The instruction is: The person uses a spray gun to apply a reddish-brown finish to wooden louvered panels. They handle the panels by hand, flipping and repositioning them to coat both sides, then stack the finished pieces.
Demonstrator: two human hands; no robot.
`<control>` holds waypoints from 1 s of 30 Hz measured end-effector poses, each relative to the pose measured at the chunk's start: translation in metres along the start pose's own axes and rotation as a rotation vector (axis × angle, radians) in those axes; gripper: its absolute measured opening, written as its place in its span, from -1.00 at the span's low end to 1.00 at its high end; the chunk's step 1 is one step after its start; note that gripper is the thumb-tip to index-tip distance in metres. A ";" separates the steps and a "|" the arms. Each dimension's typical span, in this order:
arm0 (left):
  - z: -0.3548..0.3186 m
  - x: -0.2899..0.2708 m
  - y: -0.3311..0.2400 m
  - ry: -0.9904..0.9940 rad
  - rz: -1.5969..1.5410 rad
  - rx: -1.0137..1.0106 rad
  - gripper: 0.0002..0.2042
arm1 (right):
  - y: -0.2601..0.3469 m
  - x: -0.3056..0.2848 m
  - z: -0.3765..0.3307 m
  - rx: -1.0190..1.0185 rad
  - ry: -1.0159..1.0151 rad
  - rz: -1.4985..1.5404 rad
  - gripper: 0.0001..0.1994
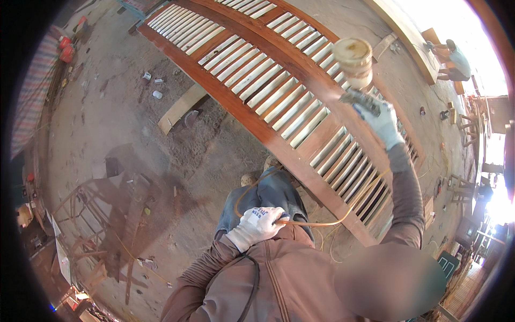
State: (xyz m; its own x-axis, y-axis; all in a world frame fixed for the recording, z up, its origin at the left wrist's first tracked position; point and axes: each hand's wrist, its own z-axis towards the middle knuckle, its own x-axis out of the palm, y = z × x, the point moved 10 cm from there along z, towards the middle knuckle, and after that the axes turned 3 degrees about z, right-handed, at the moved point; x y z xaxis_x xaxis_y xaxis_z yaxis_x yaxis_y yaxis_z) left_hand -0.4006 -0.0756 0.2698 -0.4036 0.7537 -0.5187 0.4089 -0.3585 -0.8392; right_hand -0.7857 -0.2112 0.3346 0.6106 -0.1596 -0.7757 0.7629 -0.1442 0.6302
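My gloved right hand [384, 122] reaches out over a slatted wooden panel and is closed round a spray gun [360, 101]. A pale, paint-stained cup [353, 60] sits on top of the gun. Whitish mist shows at the gun's left, over the wood. The near louvered panel [289, 155] has a reddish-brown frame and light slats; a second louvered panel [271, 16] lies along its far side. Close to my body, my gloved left hand [259, 224] is closed round a thin yellowish-brown hose [316, 224], which runs rightward and up toward the gun.
A loose board [179, 110] lies on the dusty ground beside the panel, near small white containers [156, 94]. At lower left stands a tangle of wooden frames [107, 225]. Another person [457, 60] is at the upper right by a long wooden beam [410, 40]. Striped cloth hangs far left.
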 end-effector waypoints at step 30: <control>-0.024 0.131 -0.053 0.089 -0.092 -0.015 -0.82 | -0.085 -0.053 -0.055 0.027 -0.078 -0.153 -0.58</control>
State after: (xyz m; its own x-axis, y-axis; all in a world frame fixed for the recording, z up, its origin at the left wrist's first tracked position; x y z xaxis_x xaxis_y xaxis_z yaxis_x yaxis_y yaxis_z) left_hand -0.4556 0.0556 0.2498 -0.3660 0.8291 -0.4226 0.3857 -0.2781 -0.8797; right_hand -0.8713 -0.1363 0.3206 0.4683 -0.2084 -0.8586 0.8393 -0.1988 0.5060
